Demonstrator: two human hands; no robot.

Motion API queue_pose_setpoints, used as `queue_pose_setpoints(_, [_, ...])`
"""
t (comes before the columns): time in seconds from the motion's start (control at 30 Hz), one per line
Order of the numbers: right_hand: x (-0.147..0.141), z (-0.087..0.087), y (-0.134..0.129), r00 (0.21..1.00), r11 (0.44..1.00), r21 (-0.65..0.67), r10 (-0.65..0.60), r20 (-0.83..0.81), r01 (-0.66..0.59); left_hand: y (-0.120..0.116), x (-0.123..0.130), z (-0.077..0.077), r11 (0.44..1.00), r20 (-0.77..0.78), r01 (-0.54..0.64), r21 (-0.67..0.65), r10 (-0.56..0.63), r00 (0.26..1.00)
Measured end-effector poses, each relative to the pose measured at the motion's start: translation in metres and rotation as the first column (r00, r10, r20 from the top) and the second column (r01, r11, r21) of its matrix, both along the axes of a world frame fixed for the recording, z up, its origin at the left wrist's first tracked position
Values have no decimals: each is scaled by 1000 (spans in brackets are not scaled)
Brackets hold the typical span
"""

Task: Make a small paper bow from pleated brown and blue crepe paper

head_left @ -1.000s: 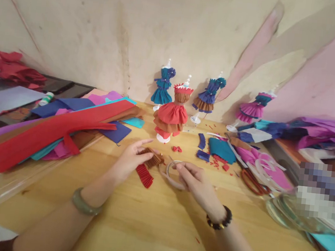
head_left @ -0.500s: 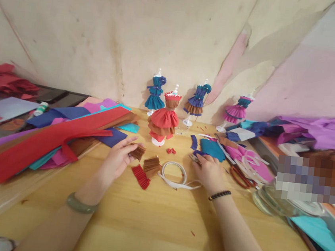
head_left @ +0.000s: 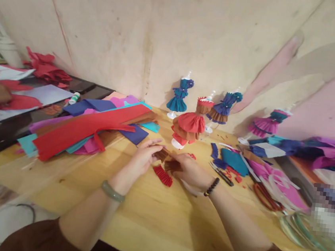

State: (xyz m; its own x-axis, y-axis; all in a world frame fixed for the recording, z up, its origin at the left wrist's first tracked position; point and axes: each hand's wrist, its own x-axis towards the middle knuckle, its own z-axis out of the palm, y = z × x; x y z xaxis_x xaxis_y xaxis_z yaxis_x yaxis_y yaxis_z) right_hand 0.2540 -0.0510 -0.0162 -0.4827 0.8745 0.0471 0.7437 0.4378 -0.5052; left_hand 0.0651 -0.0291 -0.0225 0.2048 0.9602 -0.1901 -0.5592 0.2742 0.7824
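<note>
My left hand (head_left: 146, 156) pinches a small pleated brown strip (head_left: 162, 154) of crepe-like paper between thumb and fingers. My right hand (head_left: 191, 172) is closed at the other end of that strip, its fingertips touching it. A second pleated brown piece (head_left: 172, 166) lies partly under my right hand. Just below the hands sits a pleated red strip (head_left: 163, 175). Behind them stands a small dress form (head_left: 189, 125) in a layered red and brown dress. A small red bow (head_left: 192, 156) shows past my right hand. The right fingertips are partly hidden.
Three more dressed forms, teal (head_left: 178, 98), blue-brown (head_left: 223, 107) and pink (head_left: 265, 123), stand by the wall. Red paper strips (head_left: 89, 129) pile at left. Slim tools (head_left: 221, 173), teal paper (head_left: 235, 161), scissors (head_left: 267, 196) and a glass dish (head_left: 300, 229) lie at right.
My right hand has left the slim tools on the table and come left to the brown strip in my left hand. The view has turned left, and a blurred shape now shows at far left.
</note>
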Motion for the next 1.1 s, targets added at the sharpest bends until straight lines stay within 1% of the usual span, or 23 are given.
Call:
queue_pose_setpoints(0.1, [-2, 0, 5, 999, 999, -35, -34, 23, 35, 1, 0, 1, 1000, 5, 0, -19, 0, 1000])
queue_pose_setpoints(0.2, [1, 3, 6, 997, 997, -21, -74, 25, 75, 2, 0, 1, 1000, -2, -5, -29, 5, 1000])
queue_pose_setpoints(0.27, [4, 6, 5, 994, 994, -27, -106, -26, 106, 2, 0, 0, 1000, -27, -11, -16, 11, 1000])
queue_pose_setpoints(0.37, [11, 9, 2, 966, 984, -77, -171, -195, 159, 0, 1, 0, 999, -114, 24, 29, -21, 993])
queue_pose_setpoints(0.43, [16, 10, -2, 915, 976, -131, -210, -344, 175, -3, 3, -1, 994, -199, 96, 49, -84, 976])
queue_pose_setpoints(0.5, [19, 12, -7, 841, 966, -187, -246, -481, 176, -5, 4, -2, 978, -270, 200, 57, -177, 946])
queue_pose_setpoints(0.57, [21, 14, -13, 759, 953, -252, -289, -583, 169, -8, 5, -3, 956, -309, 286, 61, -254, 917])
queue_pose_setpoints(0.63, [20, 15, -19, 670, 928, -345, -344, -657, 138, -10, 6, -3, 942, -332, 329, 67, -290, 898])
queue_pose_setpoints(0.7, [18, 14, -25, 558, 882, -464, -425, -713, 78, -12, 8, -2, 934, -356, 350, 72, -304, 884])
queue_pose_setpoints(0.77, [14, 13, -29, 446, 823, -568, -508, -737, 0, -14, 9, -1, 924, -379, 377, 68, -326, 866])
queue_pose_setpoints(0.83, [9, 12, -32, 375, 782, -619, -554, -743, -72, -16, 10, -2, 910, -403, 411, 59, -355, 844])
queue_pose_setpoints(0.9, [4, 10, -34, 349, 770, -627, -559, -752, -120, -17, 11, -3, 890, -422, 452, 68, -385, 821])
queue_pose_setpoints(0.97, [0, 8, -36, 347, 781, -612, -543, -765, -127, -18, 11, -5, 867, -427, 490, 96, -409, 807])
queue_pose_setpoints(1.1, [0, 4, -37, 344, 799, -599, -550, -761, -49, -21, 12, -4, 845, -450, 519, 133, -415, 791])
